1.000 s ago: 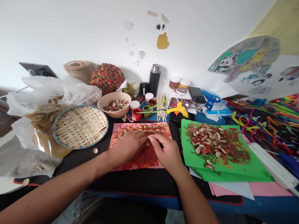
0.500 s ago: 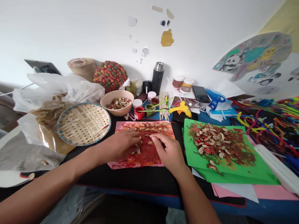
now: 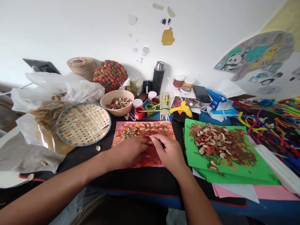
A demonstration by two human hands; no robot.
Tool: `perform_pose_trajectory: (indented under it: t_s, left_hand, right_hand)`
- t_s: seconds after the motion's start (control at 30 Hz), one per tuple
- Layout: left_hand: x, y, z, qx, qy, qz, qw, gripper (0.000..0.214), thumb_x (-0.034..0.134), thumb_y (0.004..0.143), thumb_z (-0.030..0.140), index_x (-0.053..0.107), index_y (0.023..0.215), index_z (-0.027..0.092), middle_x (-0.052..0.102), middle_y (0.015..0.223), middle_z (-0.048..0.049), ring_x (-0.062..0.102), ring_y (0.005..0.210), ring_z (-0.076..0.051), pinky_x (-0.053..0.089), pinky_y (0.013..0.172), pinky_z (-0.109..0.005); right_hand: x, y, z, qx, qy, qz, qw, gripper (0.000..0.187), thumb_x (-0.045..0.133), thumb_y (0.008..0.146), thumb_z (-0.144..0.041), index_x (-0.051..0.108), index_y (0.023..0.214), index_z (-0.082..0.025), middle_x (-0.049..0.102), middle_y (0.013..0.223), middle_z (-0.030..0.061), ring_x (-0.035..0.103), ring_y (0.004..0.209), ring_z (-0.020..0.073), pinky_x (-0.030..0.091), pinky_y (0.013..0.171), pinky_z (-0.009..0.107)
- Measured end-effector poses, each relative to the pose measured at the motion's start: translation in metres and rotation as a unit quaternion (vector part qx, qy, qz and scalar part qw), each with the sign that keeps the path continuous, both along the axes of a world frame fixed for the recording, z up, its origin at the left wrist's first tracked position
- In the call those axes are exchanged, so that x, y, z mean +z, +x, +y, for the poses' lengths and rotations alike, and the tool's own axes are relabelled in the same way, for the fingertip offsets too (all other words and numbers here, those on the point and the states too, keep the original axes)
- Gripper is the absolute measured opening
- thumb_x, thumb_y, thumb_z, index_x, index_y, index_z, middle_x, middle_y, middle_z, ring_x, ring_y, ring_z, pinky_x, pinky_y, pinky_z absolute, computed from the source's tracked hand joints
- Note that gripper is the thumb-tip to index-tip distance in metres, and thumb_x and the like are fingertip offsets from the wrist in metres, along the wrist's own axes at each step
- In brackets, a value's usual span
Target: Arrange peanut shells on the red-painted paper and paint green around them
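Note:
A pink sheet smeared with red and orange paint (image 3: 140, 129) lies on the dark mat in front of me, with several pale nut shells (image 3: 150, 127) scattered over its far half. My left hand (image 3: 127, 151) rests on the sheet's near middle, its fingers curled down over some shells. My right hand (image 3: 168, 151) is beside it, its fingertips pinched on a shell at the sheet's centre. The two hands nearly touch.
A green sheet with painted shells (image 3: 220, 143) lies at right. A woven tray (image 3: 83, 123), a bowl of shells (image 3: 117, 102), paint pots (image 3: 140, 113), a yellow glue gun (image 3: 182, 108) and a flask (image 3: 158, 78) stand behind. Plastic bags (image 3: 53, 93) at left, pipe cleaners (image 3: 269, 125) at right.
My left hand has slid back toward me and right, closing up to the right hand. Shells it covered at the sheet's upper left now show. The right hand has barely moved.

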State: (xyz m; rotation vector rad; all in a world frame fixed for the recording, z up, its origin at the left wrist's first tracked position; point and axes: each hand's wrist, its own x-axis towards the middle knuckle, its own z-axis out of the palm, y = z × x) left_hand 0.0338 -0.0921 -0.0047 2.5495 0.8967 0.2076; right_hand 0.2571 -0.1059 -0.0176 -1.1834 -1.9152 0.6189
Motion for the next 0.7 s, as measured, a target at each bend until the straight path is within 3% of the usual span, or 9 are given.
perform_pose_trajectory:
  t_s: [0.23, 0.43, 0.7]
  left_hand:
    - [-0.01, 0.007, 0.005, 0.045, 0.069, 0.009, 0.997, 0.016, 0.065, 0.106, 0.025, 0.074, 0.116, 0.018, 0.079, 0.113, -0.011, 0.073, 0.108, -0.029, 0.057, 0.103, -0.046]
    - [-0.008, 0.003, 0.001, 0.03, 0.115, 0.044, 0.992, 0.016, 0.065, 0.106, 0.03, 0.072, 0.114, 0.018, 0.077, 0.109, -0.0093, 0.072, 0.104, -0.029, 0.057, 0.1, -0.046]
    - [-0.017, 0.019, 0.004, 0.059, 0.149, 0.03, 0.987, 0.011, 0.062, 0.107, 0.024, 0.071, 0.108, 0.017, 0.077, 0.105, -0.0097, 0.07, 0.098, -0.027, 0.057, 0.091, -0.043]
  right_hand:
    - [0.0, 0.0, 0.0, 0.01, -0.019, -0.001, 1.0, 0.022, 0.06, 0.11, -0.025, 0.082, 0.11, -0.026, 0.089, 0.108, 0.0041, 0.085, 0.096, 0.0243, 0.062, 0.086, 0.031]
    - [-0.001, 0.0, 0.0, 0.011, -0.019, -0.005, 1.0, 0.023, 0.059, 0.111, -0.026, 0.082, 0.112, -0.025, 0.089, 0.111, 0.0049, 0.085, 0.098, 0.0253, 0.062, 0.088, 0.033]
    - [-0.001, -0.001, 0.001, 0.012, -0.016, -0.008, 1.0, 0.024, 0.058, 0.111, -0.027, 0.082, 0.112, -0.026, 0.089, 0.11, 0.0049, 0.085, 0.097, 0.0244, 0.063, 0.088, 0.031]
